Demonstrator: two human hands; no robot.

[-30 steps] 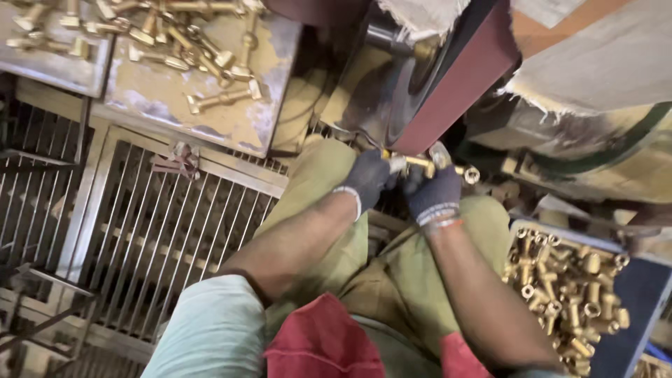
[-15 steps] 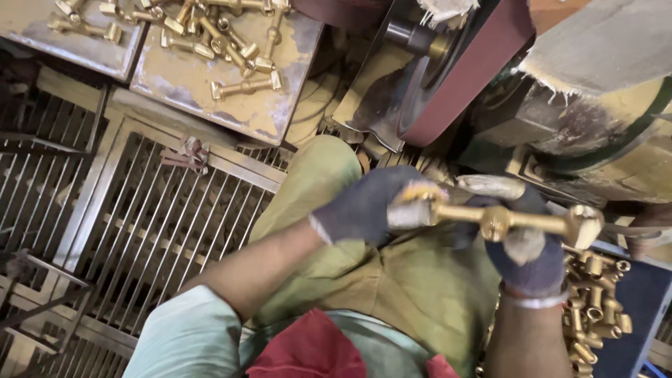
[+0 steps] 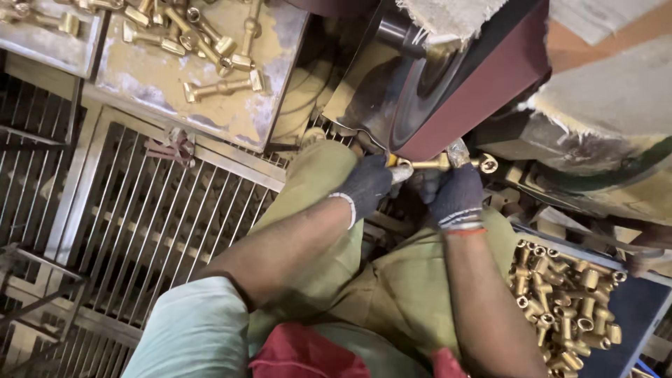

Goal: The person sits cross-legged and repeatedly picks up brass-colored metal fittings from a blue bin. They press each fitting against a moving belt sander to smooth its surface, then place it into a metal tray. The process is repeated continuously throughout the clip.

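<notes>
Both hands wear dark knitted gloves and hold one long brass fitting (image 3: 441,164) crosswise. My left hand (image 3: 367,185) grips its left end, my right hand (image 3: 455,192) grips near its right end. The fitting lies against the lower edge of a dark red sanding belt (image 3: 483,91) that runs over a metal wheel (image 3: 413,98). My knees in olive trousers sit just under the hands.
A metal tray (image 3: 210,115) with several brass fittings lies at the top left. A blue crate (image 3: 644,308) heaped with several small brass parts stands at the right. A metal grate (image 3: 140,217) covers the floor on the left. Dusty machine housing fills the upper right.
The fitting was held out away from the belt, nearer the camera, half a second ago. Both hands have since brought it back up against the belt's lower edge.
</notes>
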